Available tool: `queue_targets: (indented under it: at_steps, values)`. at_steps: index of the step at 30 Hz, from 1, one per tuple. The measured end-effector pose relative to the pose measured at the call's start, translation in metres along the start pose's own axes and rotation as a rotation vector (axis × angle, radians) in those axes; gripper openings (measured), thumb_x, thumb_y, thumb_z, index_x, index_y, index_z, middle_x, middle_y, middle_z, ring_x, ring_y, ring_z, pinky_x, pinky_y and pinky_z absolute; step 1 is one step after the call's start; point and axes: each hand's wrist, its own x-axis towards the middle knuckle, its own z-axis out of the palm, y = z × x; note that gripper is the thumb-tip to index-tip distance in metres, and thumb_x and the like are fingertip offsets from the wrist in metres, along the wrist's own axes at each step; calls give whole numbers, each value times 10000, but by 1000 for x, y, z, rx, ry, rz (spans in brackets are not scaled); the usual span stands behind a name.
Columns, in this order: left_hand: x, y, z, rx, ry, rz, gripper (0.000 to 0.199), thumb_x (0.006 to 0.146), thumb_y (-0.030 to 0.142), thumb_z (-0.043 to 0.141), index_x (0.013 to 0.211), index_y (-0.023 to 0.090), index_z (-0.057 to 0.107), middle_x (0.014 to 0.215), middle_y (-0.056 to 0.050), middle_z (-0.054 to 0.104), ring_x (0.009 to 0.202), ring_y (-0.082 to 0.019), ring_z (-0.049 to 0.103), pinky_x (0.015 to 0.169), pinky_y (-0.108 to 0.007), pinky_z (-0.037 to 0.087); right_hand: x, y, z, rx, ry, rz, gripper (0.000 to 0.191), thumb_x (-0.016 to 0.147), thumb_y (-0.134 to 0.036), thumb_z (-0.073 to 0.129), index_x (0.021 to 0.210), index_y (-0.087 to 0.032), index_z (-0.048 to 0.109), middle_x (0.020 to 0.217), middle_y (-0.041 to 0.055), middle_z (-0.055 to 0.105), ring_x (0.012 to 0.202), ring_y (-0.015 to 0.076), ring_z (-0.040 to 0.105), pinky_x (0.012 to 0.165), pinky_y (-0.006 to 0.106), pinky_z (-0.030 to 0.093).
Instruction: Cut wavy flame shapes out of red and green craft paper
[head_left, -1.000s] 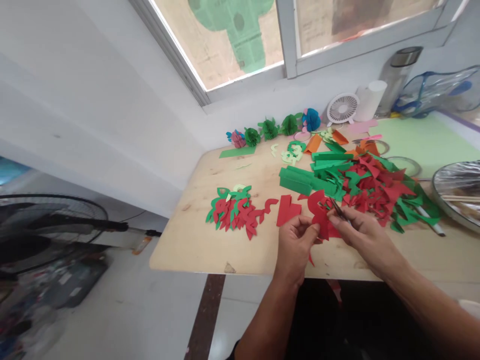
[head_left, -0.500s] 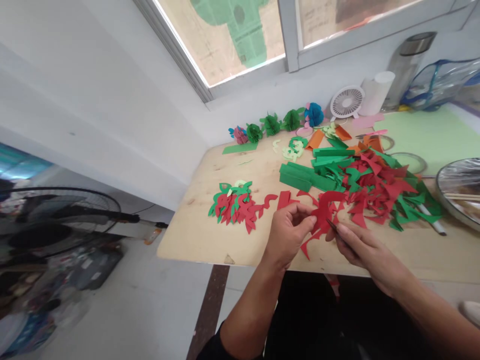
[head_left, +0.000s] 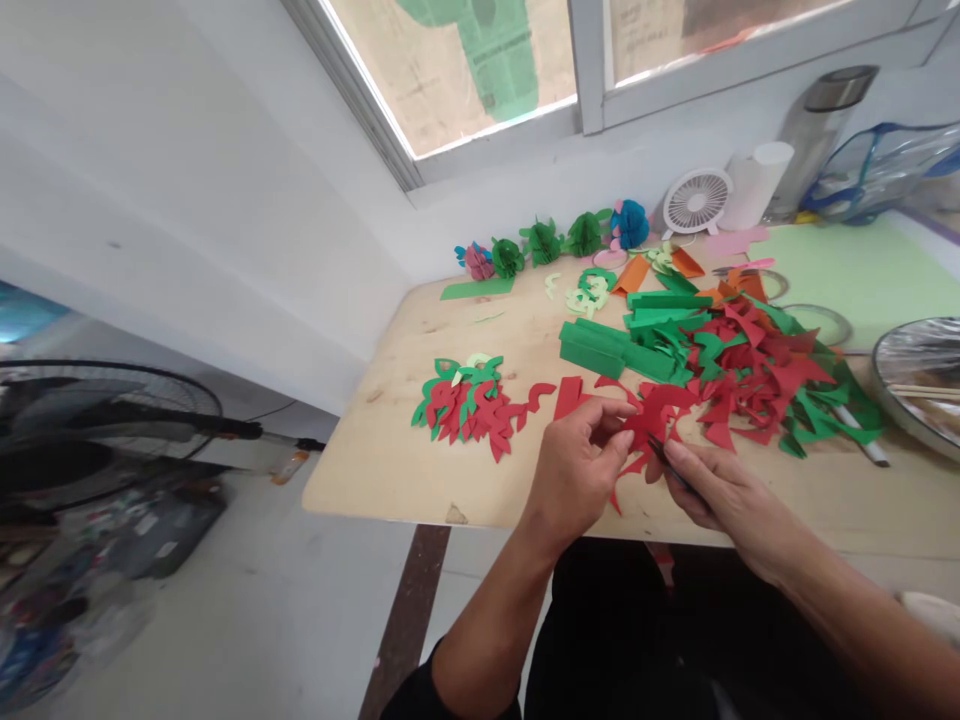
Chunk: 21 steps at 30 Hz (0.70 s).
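Observation:
Between finger and thumb, my left hand (head_left: 581, 465) pinches a piece of red paper (head_left: 651, 412) above the table's front edge. My right hand (head_left: 709, 485) is closed on a thin dark tool, perhaps scissors, whose tip meets the red paper. Beyond my hands lie folded green paper strips (head_left: 600, 345) and a folded red strip (head_left: 568, 395). A heap of red scraps (head_left: 757, 360) mixed with green spreads to the right. Left of my hands is a pile of cut red pieces (head_left: 465, 410) with green ones around it.
Along the wall stand green paper balls (head_left: 541, 242), a blue one (head_left: 631, 224) and a small white fan (head_left: 697, 202). A covered bowl (head_left: 922, 385) sits at the right, near a marker (head_left: 870, 447). A large black fan (head_left: 97, 440) stands at the left.
The red paper has turned, and its curved upper part now lies lower between my hands. The tool's tip has shifted slightly left. The camera view has moved a little.

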Motion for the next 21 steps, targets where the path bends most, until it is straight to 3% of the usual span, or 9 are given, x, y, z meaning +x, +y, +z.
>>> queue_targets:
  at_steps: [12, 21]
  values:
    - [3, 3, -14, 211, -125, 19, 215, 791, 143, 539, 984, 160, 630, 862, -53, 689, 766, -145, 635, 720, -274, 513, 2, -6, 7, -107, -13, 7, 444, 866, -572, 447, 720, -179, 593, 490, -66, 291, 436, 81, 223, 397, 219, 161]
    - [2, 1, -18, 195, -107, 51, 211, 800, 134, 529, 988, 154, 624, 815, -39, 669, 750, -135, 624, 716, -264, 510, 2, -7, 11, -119, -11, 6, 458, 860, -588, 432, 715, -183, 589, 488, -69, 274, 428, 80, 212, 396, 230, 148]
